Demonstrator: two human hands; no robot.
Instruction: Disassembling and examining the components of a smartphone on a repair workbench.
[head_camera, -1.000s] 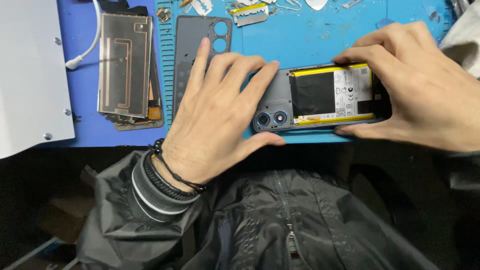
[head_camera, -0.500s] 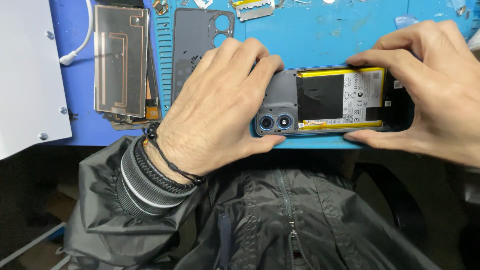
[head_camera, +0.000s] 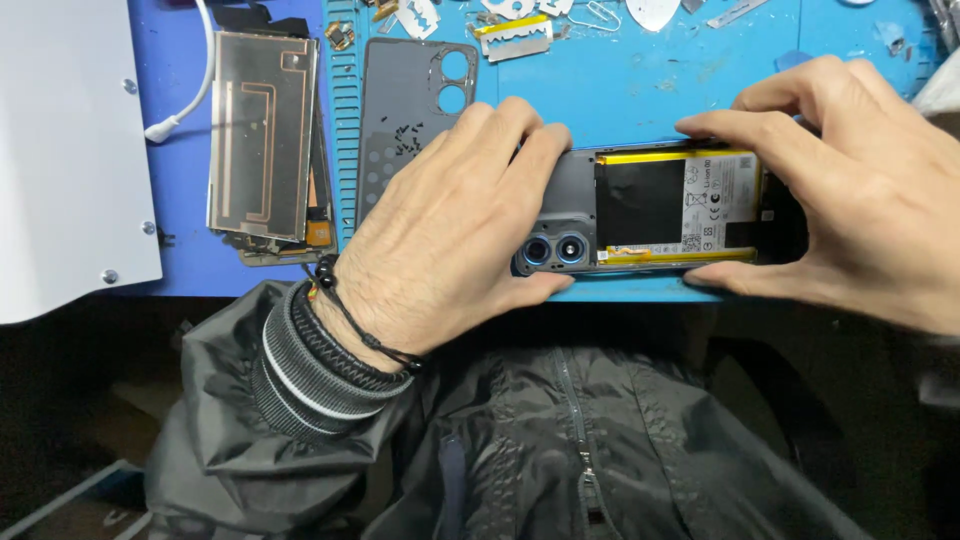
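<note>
Fingers (head_camera: 500, 140) of the left hand (head_camera: 440, 240) are pressed flat on the camera end of an opened phone (head_camera: 640, 210), while the other end is pinched by the right hand (head_camera: 860, 210). The phone is held on the blue counter (head_camera: 620, 80) at its near edge. Its grey back cover (head_camera: 400, 130), already taken off, is seen left of the phone; the glossy black-and-yellow battery (head_camera: 670, 205) is still seated.

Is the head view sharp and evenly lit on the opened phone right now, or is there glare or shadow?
Head view: opened phone sharp, battery's black face slightly glossy; left hand and right hand evenly lit; blue mat bright; the lap below falls into deep shadow.
</note>
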